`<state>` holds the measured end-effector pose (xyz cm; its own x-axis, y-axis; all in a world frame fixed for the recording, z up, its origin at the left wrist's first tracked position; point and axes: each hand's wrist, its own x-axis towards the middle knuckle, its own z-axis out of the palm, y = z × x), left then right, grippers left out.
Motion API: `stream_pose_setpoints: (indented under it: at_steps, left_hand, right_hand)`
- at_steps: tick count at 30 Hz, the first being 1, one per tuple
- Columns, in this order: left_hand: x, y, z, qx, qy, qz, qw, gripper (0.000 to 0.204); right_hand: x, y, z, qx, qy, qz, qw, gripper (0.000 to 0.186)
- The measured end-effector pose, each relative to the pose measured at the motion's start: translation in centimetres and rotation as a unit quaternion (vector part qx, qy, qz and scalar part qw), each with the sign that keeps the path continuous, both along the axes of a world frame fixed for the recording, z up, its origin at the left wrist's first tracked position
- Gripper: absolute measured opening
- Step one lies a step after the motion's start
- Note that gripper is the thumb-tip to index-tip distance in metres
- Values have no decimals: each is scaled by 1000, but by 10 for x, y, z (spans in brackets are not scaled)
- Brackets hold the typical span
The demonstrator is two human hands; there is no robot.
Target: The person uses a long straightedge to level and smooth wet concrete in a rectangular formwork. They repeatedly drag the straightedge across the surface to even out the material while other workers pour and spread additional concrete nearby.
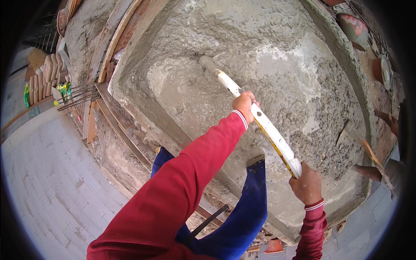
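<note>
My left hand (pixel 244 105) grips the middle of a long white and yellow handle (pixel 274 138), and my right hand (pixel 305 183) grips it lower down, near its near end. Both sets of fingers are wrapped round it. The handle slants up to the left into a mortar-coated tool end (pixel 207 63), partly sunk in wet grey concrete (pixel 182 91), so its shape is unclear. The concrete lies in a large trough (pixel 141 32) with raised, crusted walls. My red-sleeved forearms come from the lower edge, above my blue-clad legs (pixel 251 195).
A co-worker's bare legs (pixel 366 172) stand at the right beside another long-handled tool (pixel 372 154). Buckets (pixel 353 29) sit along the trough's right. At left are stacked sacks (pixel 40 86), steel rods (pixel 80 93), boards (pixel 92 121) and a paved floor (pixel 56 169).
</note>
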<state>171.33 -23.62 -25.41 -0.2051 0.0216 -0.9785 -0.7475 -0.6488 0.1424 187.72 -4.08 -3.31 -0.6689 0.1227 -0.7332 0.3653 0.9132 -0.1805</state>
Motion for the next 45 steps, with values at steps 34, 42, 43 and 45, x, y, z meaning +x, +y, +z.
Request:
stream_pose_setpoints:
  at_steps: [34,42,43,45]
  left_hand:
    - [204,17,103,218,-168,10,961,15]
    - [175,-119,147,45,-89,6,995,10]
    - [137,-155,139,1,-88,47,995,10]
    - [78,-233,92,-125,10,4,992,9]
  right_hand:
    - [105,-53,189,185,-88,-55,977,25]
    - [161,-136,132,31,-127,-111,985,49]
    - [136,-169,100,-39,-102,-156,982,50]
    - [87,-232,32,-86,-65,-98,989,40]
